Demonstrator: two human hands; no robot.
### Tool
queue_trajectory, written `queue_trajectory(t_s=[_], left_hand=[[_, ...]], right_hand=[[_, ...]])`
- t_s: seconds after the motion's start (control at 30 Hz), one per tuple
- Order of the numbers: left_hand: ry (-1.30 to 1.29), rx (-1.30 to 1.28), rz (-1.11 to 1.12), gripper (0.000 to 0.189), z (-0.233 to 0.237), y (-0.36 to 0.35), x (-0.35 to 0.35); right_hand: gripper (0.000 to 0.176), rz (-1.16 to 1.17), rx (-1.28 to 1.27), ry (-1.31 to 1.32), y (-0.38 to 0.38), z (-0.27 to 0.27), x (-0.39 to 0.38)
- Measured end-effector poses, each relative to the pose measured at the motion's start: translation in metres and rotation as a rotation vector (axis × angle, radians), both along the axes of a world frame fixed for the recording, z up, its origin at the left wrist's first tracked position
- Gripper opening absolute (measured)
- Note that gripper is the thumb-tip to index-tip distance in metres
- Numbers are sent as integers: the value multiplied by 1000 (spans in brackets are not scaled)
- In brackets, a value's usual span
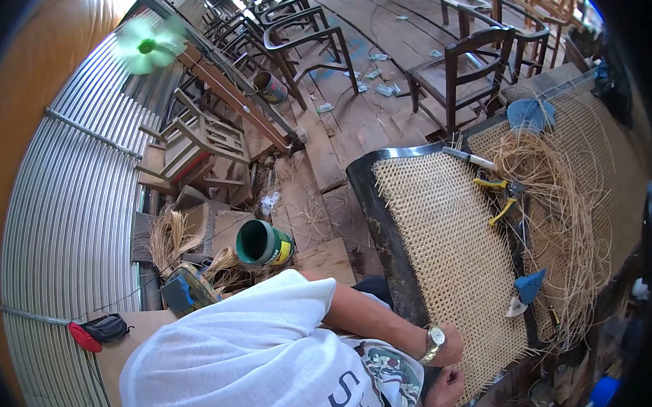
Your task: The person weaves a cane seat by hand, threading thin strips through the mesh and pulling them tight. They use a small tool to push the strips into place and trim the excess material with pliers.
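Observation:
A woven cane panel in a dark frame lies in front of me. My left hand, with a gold watch at the wrist, rests at the panel's near edge with its fingers curled in. Just below it, my right hand is closed with the fingertips pinched together at the same edge. Whatever either hand grips is hidden or too small to make out. Yellow-handled pliers and a tool with a pale handle lie along the panel's far side.
Loose cane strands pile beyond the panel, beside a blue wedge-shaped piece. To the left stands a green bucket. A wooden chair and several chair frames occupy the plank floor. A green fan spins near the corrugated wall.

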State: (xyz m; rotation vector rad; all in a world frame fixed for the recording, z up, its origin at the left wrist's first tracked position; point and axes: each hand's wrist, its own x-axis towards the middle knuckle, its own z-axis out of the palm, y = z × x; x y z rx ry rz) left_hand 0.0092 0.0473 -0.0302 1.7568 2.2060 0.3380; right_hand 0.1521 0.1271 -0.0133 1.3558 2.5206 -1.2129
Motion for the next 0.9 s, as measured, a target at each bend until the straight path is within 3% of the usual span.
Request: queue_trajectory(t_s=[0.17, 0.3, 0.37, 0.5, 0.63, 0.67, 0.8, 0.9], left_hand=[[-85, -77, 6, 16, -2, 7, -13], [-122, -138, -258, 21, 11, 24, -41], [-118, -281, -451, 37, 7, 40, -46], [-122, -327, -519, 37, -4, 54, -47], [-126, -253, -258, 31, 5, 31, -37], [-135, -125, -237, 24, 15, 17, -37], [-149, 9, 1, 17, -4, 2, -14], [-129, -46, -42, 17, -11, 6, -15]], right_hand=[[26, 25, -30, 124, 5, -2, 11], [20, 44, -74, 169, 9, -3, 21], [19, 25, -93, 166, 9, -4, 22], [18, 10, -81, 204, 14, -11, 25], [20, 10, -53, 209, 14, -6, 25], [21, 14, -52, 188, 15, -6, 25], [22, 10, -50, 153, 14, -6, 24], [22, 20, 34, 152, 11, -5, 22]])
